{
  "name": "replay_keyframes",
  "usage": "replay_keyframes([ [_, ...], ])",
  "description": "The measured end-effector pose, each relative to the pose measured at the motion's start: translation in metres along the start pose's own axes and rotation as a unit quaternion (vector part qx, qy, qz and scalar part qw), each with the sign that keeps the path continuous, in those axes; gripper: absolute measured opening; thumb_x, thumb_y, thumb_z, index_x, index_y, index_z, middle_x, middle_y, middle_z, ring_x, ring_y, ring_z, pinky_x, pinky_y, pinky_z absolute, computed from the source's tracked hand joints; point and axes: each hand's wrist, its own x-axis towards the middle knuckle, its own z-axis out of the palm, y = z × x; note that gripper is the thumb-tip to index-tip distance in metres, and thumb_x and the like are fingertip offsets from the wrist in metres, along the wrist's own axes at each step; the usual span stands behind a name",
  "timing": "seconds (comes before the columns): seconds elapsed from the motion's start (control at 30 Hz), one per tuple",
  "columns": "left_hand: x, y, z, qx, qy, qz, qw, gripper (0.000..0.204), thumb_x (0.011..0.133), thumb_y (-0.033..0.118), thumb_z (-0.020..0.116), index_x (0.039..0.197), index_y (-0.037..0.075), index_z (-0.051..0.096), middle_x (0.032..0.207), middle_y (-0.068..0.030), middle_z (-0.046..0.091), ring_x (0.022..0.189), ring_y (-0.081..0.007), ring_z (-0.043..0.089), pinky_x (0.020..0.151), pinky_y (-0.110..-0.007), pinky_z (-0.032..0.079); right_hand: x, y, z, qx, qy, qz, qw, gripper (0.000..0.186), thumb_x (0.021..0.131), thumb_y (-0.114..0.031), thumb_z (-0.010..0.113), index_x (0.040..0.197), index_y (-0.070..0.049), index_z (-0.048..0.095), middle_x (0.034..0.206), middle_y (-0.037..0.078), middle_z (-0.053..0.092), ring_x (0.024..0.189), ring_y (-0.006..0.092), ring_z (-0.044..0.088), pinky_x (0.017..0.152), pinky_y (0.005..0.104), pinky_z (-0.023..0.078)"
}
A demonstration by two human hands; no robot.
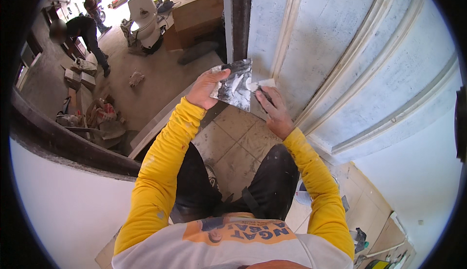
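Observation:
In front of the door, my left hand [203, 90] grips a flat, shiny plate [224, 93] by its left edge, thumb on top. White putty-like paste [238, 82] is smeared over the plate's face. My right hand [278, 112] is closed around the dark handle of a putty knife [266, 82]. The knife's pale blade lies at the right edge of the plate, close to the paste; whether it touches is hard to tell. Just beyond both hands stands a panelled door [316, 35] with a patchy white and grey-blue surface and raised mouldings.
A dark door frame [239, 21] rises beyond the plate. Through the doorway are a white toilet [142, 16], a cardboard box [197, 18], a bending person [83, 28] and another person farther off [91, 5]. Bags and debris [104, 116] lie left. Tools [389, 259] lie lower right.

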Motion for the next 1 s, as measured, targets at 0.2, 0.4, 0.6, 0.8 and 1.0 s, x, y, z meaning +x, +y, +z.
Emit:
replay_keyframes([
  [0.2, 0.0, 0.027, 0.016, 0.1, -0.031, -0.016, 0.994, 0.033, 0.085, 0.013, 0.074, 0.115, 0.003, 0.063, 0.109, -0.0038, 0.064, 0.096, -0.0124, 0.059, 0.086, -0.029, 0.047, -0.016, 0.021, -0.047, -0.13, -0.018, -0.043, 0.99, 0.059, 0.067, 0.004, 0.065, 0.12, -0.022, 0.068, 0.122, 0.002, 0.062, 0.11, 0.0257, 0.057, 0.094, 0.0401, 0.044],
  [0.4, 0.008, 0.016, 0.013, 0.153, 0.014, -0.158, 0.975, 0.022, 0.093, 0.016, 0.065, 0.109, 0.001, 0.064, 0.098, 0.0016, 0.065, 0.086, -0.0061, 0.057, 0.077, -0.025, 0.046, 0.03, -0.016, -0.089, -0.184, -0.062, -0.111, 0.975, 0.043, 0.072, -0.001, 0.067, 0.11, -0.022, 0.071, 0.116, -0.005, 0.065, 0.107, 0.0203, 0.057, 0.093, 0.0386, 0.042],
  [0.6, 0.008, 0.016, 0.006, 0.168, -0.016, -0.041, 0.985, 0.022, 0.094, 0.013, 0.062, 0.113, 0.001, 0.063, 0.105, -0.0036, 0.068, 0.094, -0.0133, 0.065, 0.082, -0.028, 0.049, 0.008, -0.004, -0.079, -0.152, -0.135, -0.061, 0.977, 0.038, 0.077, -0.001, 0.065, 0.109, -0.02, 0.072, 0.116, -0.002, 0.067, 0.109, 0.0223, 0.059, 0.096, 0.0386, 0.043],
  [0.8, 0.014, 0.035, -0.006, 0.023, 0.13, -0.09, 0.987, 0.018, 0.095, 0.011, 0.058, 0.11, 0.003, 0.063, 0.105, -0.0059, 0.069, 0.092, -0.0177, 0.068, 0.078, -0.032, 0.055, 0.002, 0.044, -0.041, 0.11, 0.146, 0.304, 0.935, 0.043, 0.088, -0.004, 0.053, 0.13, -0.009, 0.06, 0.119, 0.021, 0.065, 0.106, 0.0371, 0.062, 0.095, 0.0423, 0.046],
  [1.0, 0.015, 0.035, -0.001, 0.04, 0.124, -0.106, 0.986, 0.018, 0.096, 0.013, 0.058, 0.11, 0.003, 0.062, 0.103, -0.0045, 0.068, 0.09, -0.0166, 0.067, 0.078, -0.032, 0.055, 0.037, 0.079, 0.0, 0.0, 0.248, 0.327, 0.912, 0.046, 0.09, -0.012, 0.053, 0.134, -0.001, 0.054, 0.117, 0.028, 0.062, 0.104, 0.0431, 0.06, 0.096, 0.0446, 0.046],
])
